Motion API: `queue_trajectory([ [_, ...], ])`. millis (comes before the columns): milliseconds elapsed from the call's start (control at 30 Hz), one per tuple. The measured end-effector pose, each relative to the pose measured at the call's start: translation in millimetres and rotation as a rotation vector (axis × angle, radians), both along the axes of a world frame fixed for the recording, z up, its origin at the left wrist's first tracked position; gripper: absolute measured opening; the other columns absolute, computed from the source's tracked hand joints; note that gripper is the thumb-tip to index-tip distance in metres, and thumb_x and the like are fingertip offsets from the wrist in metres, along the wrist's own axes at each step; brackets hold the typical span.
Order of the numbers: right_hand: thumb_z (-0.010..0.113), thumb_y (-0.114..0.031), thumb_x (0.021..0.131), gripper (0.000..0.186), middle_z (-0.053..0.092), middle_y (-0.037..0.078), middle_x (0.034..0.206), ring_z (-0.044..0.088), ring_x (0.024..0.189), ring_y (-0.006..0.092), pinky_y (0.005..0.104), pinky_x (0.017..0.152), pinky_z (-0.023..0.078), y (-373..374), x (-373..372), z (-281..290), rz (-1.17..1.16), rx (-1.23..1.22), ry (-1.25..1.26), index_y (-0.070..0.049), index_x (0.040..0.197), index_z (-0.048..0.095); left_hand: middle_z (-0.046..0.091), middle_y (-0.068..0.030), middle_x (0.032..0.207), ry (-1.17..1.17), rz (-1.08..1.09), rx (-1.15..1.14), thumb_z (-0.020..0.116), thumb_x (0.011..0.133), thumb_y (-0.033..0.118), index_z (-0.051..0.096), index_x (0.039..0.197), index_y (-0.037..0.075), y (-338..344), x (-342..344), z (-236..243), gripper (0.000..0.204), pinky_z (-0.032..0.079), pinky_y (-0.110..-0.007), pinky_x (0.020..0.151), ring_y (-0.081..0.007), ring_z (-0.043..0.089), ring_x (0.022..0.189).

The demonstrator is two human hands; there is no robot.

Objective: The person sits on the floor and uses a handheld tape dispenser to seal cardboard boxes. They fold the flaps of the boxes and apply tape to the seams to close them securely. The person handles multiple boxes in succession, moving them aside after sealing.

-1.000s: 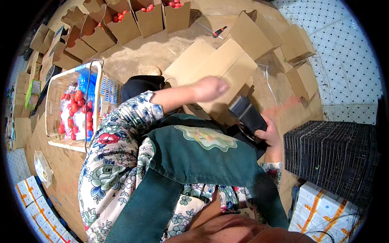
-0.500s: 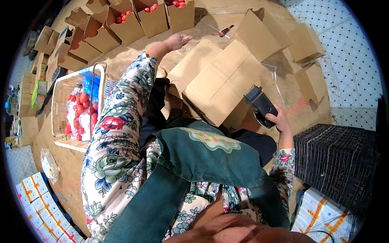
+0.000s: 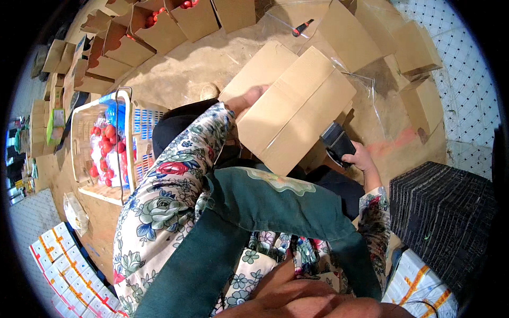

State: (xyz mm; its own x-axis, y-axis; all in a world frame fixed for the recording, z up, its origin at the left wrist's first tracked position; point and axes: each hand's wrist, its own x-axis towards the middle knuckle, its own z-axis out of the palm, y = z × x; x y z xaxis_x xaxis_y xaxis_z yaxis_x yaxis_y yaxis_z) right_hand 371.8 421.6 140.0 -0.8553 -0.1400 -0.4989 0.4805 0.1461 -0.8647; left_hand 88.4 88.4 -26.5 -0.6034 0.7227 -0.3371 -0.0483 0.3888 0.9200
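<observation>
We are taping a box (image 3: 295,108) shut on our lap.

We are pressing the left hand (image 3: 248,98) flat on the box's near-left flap, fingers spread and lying on the cardboard, arm reaching forward in its flowered sleeve (image 3: 175,180). The right hand (image 3: 361,158) is closing around a black tape gun (image 3: 337,142), holding it against the box's lower right edge, wrist bent inward. The box is resting in front of us, tilted, flaps down, a seam running along its top. We judge the sealing step is underway; the next move is calling for a steady pull along the seam while the left hand is keeping the flaps level. A basket (image 3: 85,132) of red fruit is sitting at our left.
</observation>
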Motion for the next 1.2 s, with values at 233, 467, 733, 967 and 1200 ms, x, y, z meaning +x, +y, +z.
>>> queue_trajectory([
  [233, 0.071, -0.023, 0.063, 0.041, 0.059, 0.0, 0.078, 0.054, 0.071, 0.0105, 0.025, 0.066, 0.046, 6, 3, -15, 0.019, 0.101, 0.002, 0.001, 0.093, 0.059, 0.05, -0.0198, 0.121, 0.478, -0.143, -0.74, 0.043, 0.086, 0.048, 0.045, 0.127, 0.009, 6, 6, 64, 0.057, 0.04, -0.039, 0.091, -0.0321, 0.047, 0.113],
  [467, 0.072, -0.028, 0.064, 0.045, 0.059, -0.001, 0.08, 0.053, 0.071, 0.0083, 0.024, 0.066, 0.045, 7, -3, -1, 0.068, 0.035, 0.02, 0.001, 0.096, 0.06, 0.058, -0.0287, 0.102, 0.57, 0.008, -0.284, 0.035, 0.09, 0.055, 0.043, 0.12, -0.006, 62, 29, 163, 0.068, 0.044, -0.042, 0.082, -0.0411, 0.055, 0.098],
  [733, 0.073, -0.025, 0.064, 0.044, 0.059, 0.002, 0.076, 0.053, 0.068, 0.0087, 0.0242, 0.065, 0.045, 20, 41, 1, -0.021, 0.136, 0.1, 0.001, 0.096, 0.06, 0.056, -0.0298, 0.106, 0.719, -0.012, -0.461, 0.036, 0.09, 0.053, 0.034, 0.128, -0.004, 63, 25, 138, 0.068, 0.042, -0.043, 0.089, -0.0409, 0.053, 0.104],
  [967, 0.07, -0.034, 0.07, 0.042, 0.063, 0.006, 0.076, 0.057, 0.07, 0.0155, 0.0315, 0.069, 0.046, 55, 115, -21, -0.073, 0.341, -0.026, -0.002, 0.096, 0.061, 0.052, -0.0291, 0.116, 0.535, 0.023, -0.399, 0.039, 0.087, 0.058, 0.032, 0.132, -0.003, 60, 27, 151, 0.076, 0.038, -0.039, 0.095, -0.039, 0.049, 0.112],
  [1200, 0.067, -0.049, 0.068, 0.054, 0.064, 0.02, 0.082, 0.061, 0.077, 0.0317, 0.0386, 0.069, 0.047, 26, 21, -19, 0.314, 0.664, -0.038, 0.001, 0.087, 0.064, 0.05, -0.0265, 0.121, 0.363, 0.041, -0.286, 0.04, 0.086, 0.06, 0.029, 0.132, -0.009, 69, 34, 168, 0.084, 0.035, -0.033, 0.098, -0.034, 0.046, 0.118],
])
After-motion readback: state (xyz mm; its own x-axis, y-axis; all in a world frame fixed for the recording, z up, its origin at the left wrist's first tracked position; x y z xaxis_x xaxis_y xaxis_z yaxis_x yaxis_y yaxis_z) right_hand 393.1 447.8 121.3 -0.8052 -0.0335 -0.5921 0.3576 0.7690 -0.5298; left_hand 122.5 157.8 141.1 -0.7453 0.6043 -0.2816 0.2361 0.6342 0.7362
